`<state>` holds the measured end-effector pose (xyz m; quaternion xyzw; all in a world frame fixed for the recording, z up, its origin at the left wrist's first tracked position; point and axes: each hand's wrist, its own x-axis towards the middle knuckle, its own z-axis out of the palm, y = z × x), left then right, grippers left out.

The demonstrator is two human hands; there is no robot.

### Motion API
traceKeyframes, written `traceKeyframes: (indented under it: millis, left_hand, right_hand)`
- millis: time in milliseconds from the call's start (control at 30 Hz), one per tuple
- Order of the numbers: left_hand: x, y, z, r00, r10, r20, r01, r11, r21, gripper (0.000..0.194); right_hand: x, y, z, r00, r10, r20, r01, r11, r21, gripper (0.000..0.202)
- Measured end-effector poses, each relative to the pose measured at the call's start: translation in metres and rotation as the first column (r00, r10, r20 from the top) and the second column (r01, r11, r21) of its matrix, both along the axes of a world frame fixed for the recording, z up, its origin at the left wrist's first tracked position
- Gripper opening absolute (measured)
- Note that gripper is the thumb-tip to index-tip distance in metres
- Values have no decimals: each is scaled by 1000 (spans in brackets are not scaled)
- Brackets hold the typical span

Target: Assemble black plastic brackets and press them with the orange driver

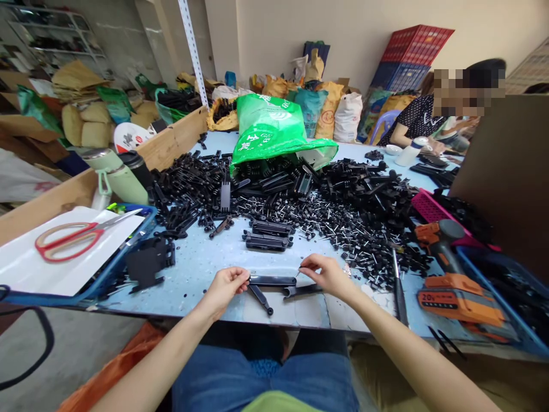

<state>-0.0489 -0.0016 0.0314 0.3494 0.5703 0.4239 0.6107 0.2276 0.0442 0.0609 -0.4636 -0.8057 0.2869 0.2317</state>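
Observation:
Near the table's front edge, my left hand [225, 290] pinches the left end of a black plastic bar [272, 281]. A second, shorter black arm [259, 300] slants down from that end towards the table edge, with a round eye at its tip. At the bar's right end, my right hand [328, 276] is closed, thumb and forefinger pinching a small thin pin [297, 271]. Below my right hand lies another black part with a forked end [291, 292]. Just beyond the bar, two long black plastic assemblies [266, 241] rest side by side.
Black plastic parts [193, 183] and small pins [334, 223] are heaped behind, under a green bag [270, 126]. Scissors [71, 240] lie on paper at left, near a green flask [122, 174]. An orange power drill [457, 286] and a hammer [398, 286] lie right. A person [412, 120] sits beyond.

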Motion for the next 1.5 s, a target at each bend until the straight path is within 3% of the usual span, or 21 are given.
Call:
traceKeyframes:
  millis: [167,300,433,533,700,800,867,933,1033,1133,1267,1500]
  left_hand:
    - [2,-1,-4,996,-11,-85,15,999,46,40]
    - [1,2,-2,967,81,-242,-47,989,143,45]
    - [-2,6,3,959,-53,-279,69,997,46,47]
    - [-3,6,4,952,-94,-292,118,991,65,46]
    - [-2,1,-8,944,-43,-327,93,986,139,46]
    - [4,-12,-19,922,18,-386,69,975,211,55]
    - [14,-25,-22,840,101,-534,50,964,261,56]
    - [28,-39,-18,669,115,-735,84,970,228,40]
    - [52,-52,-8,406,-54,-912,182,983,22,28]
    - [65,-52,-2,272,-144,-952,182,979,-96,36]
    - [63,-48,-6,222,-106,-969,193,979,-63,37]
    - [64,-45,-10,238,-50,-970,154,988,-14,39]
  right_hand:
    - [-8,-11,-4,996,80,36,-81,996,38,8]
    - [-10,-14,-6,978,168,125,-184,975,126,12]
    - [-14,-17,-14,960,184,213,-221,961,166,15]
    - [-10,-22,-27,952,200,231,-248,947,202,22]
    - [-5,-35,-32,965,168,200,-226,922,315,33]
    - [-32,-37,-25,973,189,130,-224,907,357,37]
    - [-59,-33,-23,956,277,96,-292,890,349,40]
    - [-83,-28,-25,930,354,97,-366,877,312,40]
    - [-99,-23,-32,919,384,85,-393,881,266,39]
    - [-97,-22,-36,927,370,61,-372,891,260,38]
    - [-96,-26,-35,944,327,48,-329,918,222,40]
    - [-101,-28,-34,955,265,136,-290,933,214,38]
